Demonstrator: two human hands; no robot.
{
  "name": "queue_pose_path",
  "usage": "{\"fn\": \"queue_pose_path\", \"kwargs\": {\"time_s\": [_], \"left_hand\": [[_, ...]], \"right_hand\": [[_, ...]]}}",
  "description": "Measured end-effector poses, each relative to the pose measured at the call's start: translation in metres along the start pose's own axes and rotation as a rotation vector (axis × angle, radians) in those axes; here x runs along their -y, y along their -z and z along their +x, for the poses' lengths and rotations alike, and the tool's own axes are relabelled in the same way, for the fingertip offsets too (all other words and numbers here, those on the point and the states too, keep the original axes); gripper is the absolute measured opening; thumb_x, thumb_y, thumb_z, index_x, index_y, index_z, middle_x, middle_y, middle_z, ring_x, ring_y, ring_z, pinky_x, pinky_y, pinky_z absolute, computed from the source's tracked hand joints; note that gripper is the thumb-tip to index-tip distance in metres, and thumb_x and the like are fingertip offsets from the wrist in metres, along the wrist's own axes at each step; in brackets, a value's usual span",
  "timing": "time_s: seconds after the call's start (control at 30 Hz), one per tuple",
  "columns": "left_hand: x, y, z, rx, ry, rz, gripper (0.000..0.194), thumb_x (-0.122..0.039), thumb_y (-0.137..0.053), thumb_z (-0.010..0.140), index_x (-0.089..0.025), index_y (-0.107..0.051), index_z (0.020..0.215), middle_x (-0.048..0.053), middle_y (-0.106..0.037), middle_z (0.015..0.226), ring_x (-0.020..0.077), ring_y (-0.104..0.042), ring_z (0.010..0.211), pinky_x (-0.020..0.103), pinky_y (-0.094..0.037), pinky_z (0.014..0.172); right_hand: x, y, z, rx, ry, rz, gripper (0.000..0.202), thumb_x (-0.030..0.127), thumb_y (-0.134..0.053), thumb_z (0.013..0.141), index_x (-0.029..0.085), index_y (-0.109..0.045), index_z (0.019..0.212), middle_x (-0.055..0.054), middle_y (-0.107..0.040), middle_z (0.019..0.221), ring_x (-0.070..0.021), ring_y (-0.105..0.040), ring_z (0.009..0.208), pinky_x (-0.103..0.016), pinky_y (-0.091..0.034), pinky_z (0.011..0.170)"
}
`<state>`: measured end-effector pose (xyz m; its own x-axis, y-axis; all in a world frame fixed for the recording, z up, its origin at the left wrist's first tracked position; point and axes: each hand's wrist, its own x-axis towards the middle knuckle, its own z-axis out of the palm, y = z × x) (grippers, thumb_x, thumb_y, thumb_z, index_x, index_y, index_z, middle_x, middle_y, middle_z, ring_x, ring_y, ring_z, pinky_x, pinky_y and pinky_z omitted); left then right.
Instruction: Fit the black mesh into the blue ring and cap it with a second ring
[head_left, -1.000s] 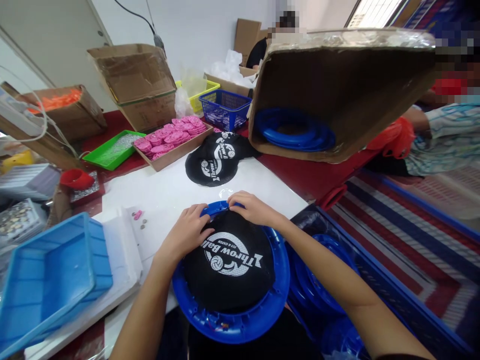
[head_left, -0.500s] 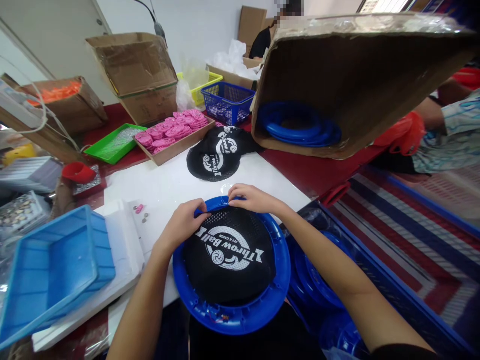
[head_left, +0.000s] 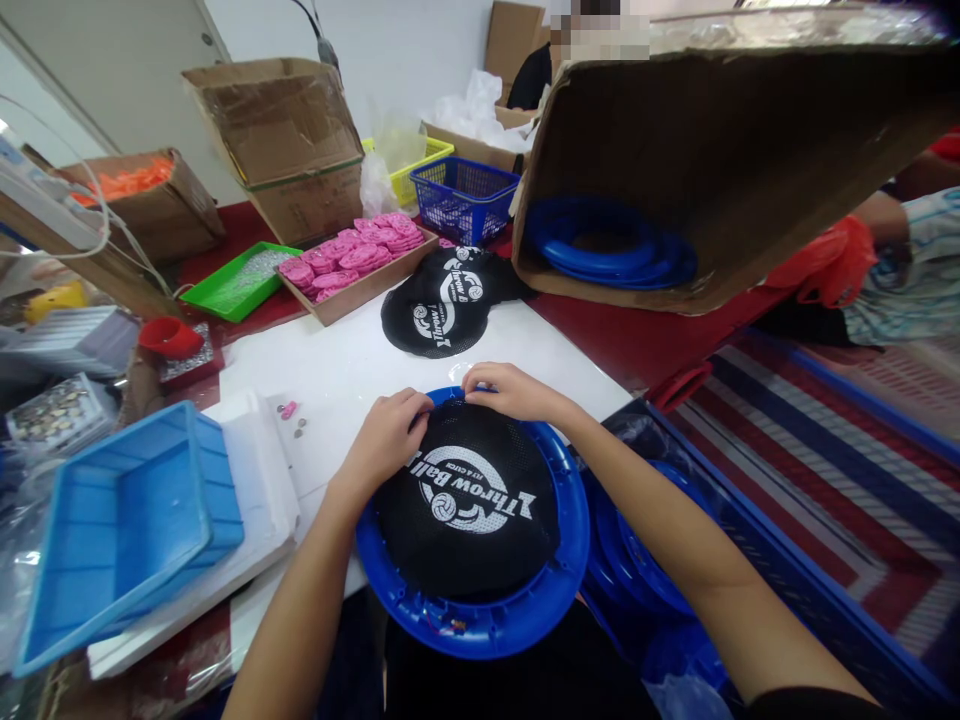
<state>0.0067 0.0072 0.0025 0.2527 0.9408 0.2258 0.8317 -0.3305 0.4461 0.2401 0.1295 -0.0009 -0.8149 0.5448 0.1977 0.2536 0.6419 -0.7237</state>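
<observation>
A wide blue plastic ring (head_left: 574,540) lies tilted above the person's lap, its far rim over the near part of a flat white board (head_left: 337,370). Across its opening sits a round black mesh disc (head_left: 450,560) with a white "Throw Ball" print. The right hand (head_left: 510,390) is closed in a pinch on the disc's far edge, at the rim. The left hand (head_left: 391,432) bends in just beside it, thumb and fingers drawn near each other at the same edge; whether they grip the mesh or only press it, I cannot tell.

Beyond the ring, overlapping black mesh discs with white print (head_left: 435,325) lie on the board's far part, beside a shallow brown cardboard tray (head_left: 382,275) of pink pieces (head_left: 352,255). Left of the ring are a few small silvery discs (head_left: 300,433) and a light-blue rectangular plastic bin (head_left: 142,530). To the right, more blue plastic rings (head_left: 637,550) are stacked low; others (head_left: 600,245) rest in a large open cardboard box (head_left: 750,170).
</observation>
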Motion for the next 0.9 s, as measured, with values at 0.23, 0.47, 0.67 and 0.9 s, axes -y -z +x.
{"fn": "queue_pose_path", "kwargs": {"time_s": [0.23, 0.47, 0.67, 0.9], "left_hand": [[0.005, -0.005, -0.002, 0.007, -0.048, 0.151, 0.038, -0.01, -0.049, 0.098, -0.022, -0.073, 0.124, 0.009, -0.061, 0.109, 0.0239, -0.062, 0.093, 0.04, -0.051, 0.086], [0.002, -0.008, -0.001, 0.039, -0.077, 0.292, 0.041, -0.011, -0.047, 0.101, -0.023, -0.07, 0.133, 0.011, -0.056, 0.107, 0.0257, -0.06, 0.095, 0.041, -0.05, 0.084], [-0.001, -0.006, -0.001, 0.073, -0.08, 0.369, 0.041, -0.012, -0.048, 0.102, -0.025, -0.068, 0.135, 0.011, -0.057, 0.108, 0.025, -0.059, 0.094, 0.04, -0.049, 0.083], [-0.002, -0.003, -0.002, 0.077, -0.088, 0.401, 0.04, -0.012, -0.047, 0.101, -0.024, -0.067, 0.133, 0.011, -0.057, 0.108, 0.0261, -0.058, 0.092, 0.041, -0.049, 0.083]], "right_hand": [[0.004, -0.009, 0.005, -0.043, -0.077, -0.083, 0.012, 0.014, -0.062, 0.091, 0.019, -0.067, 0.081, -0.005, -0.067, 0.091, -0.0187, -0.062, 0.087, -0.034, -0.049, 0.086], [0.001, -0.009, 0.008, -0.024, -0.13, -0.118, 0.011, 0.015, -0.064, 0.091, 0.017, -0.07, 0.081, -0.005, -0.062, 0.09, -0.0184, -0.059, 0.085, -0.033, -0.047, 0.085], [-0.005, -0.005, 0.008, 0.002, -0.151, -0.102, 0.008, 0.02, -0.068, 0.09, 0.017, -0.072, 0.084, -0.005, -0.062, 0.095, -0.0182, -0.06, 0.087, -0.033, -0.049, 0.084], [-0.009, -0.003, 0.013, 0.041, -0.166, -0.066, 0.01, 0.022, -0.068, 0.091, 0.017, -0.074, 0.085, -0.004, -0.064, 0.092, -0.0176, -0.062, 0.085, -0.032, -0.05, 0.081]]}}
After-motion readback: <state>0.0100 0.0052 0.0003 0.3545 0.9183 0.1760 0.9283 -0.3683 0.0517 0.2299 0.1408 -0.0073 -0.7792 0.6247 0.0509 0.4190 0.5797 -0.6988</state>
